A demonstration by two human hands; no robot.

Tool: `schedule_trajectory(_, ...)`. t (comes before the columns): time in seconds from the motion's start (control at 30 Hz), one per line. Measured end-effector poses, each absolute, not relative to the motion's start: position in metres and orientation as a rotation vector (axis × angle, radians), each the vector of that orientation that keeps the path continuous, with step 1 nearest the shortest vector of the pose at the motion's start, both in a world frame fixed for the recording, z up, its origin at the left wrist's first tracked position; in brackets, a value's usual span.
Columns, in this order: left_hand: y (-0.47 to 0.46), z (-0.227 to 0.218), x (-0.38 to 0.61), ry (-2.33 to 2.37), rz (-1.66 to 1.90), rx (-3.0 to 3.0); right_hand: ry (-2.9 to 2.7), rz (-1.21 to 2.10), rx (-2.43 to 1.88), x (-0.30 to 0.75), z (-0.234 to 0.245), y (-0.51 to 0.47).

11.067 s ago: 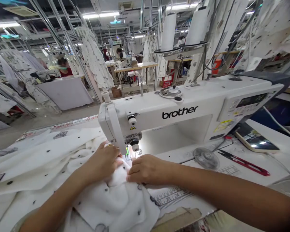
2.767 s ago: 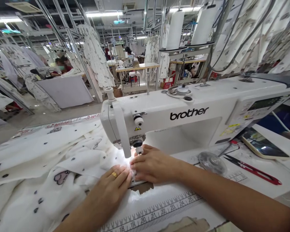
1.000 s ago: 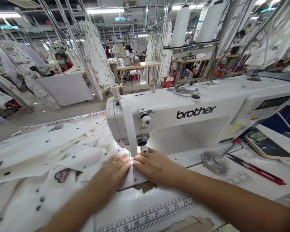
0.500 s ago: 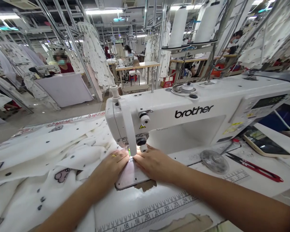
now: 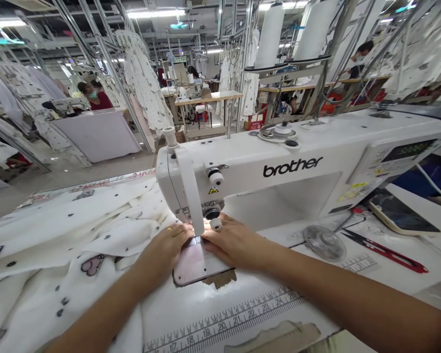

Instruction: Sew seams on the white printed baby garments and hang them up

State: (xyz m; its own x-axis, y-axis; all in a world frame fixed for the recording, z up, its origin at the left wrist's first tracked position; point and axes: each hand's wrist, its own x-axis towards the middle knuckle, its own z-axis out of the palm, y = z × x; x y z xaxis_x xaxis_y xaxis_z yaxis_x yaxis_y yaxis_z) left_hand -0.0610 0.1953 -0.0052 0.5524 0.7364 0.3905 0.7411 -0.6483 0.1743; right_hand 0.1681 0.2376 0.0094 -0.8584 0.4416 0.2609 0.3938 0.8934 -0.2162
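Note:
Beside the needle of a white sewing machine, my left hand presses its closed fingers on the near edge of white printed fabric. A ring shows on one of its fingers. My right hand lies on the other side of the needle, fingers together and pointing toward it. What sits under those fingertips is hidden. A white upright guard bar comes down between the two hands and covers the stitching spot. In front of it, the metal needle plate is bare.
Right of the machine's bed lie a clear round bobbin-like disc, red-handled thread snips and a phone. A printed ruler runs along the table's front. Thread cones stand above. Other people work at machines behind.
The view has shifted slightly, so the machine sits a little further left and lower. My hands stay at the needle, with only a small shift in the left fingers.

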Motion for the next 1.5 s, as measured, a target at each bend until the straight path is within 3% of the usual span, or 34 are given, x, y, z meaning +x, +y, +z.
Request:
schedule_trajectory(1.2, 0.202, 0.003, -0.058, -1.432, -0.567, -2.758, -2.761, 0.147, -0.712, 0.165, 0.012, 0.241)
schedule_trajectory(1.5, 0.189, 0.011, -0.052, -1.856, -0.545, -2.334, -2.574, 0.166, -0.586, 0.174, 0.004, 0.254)
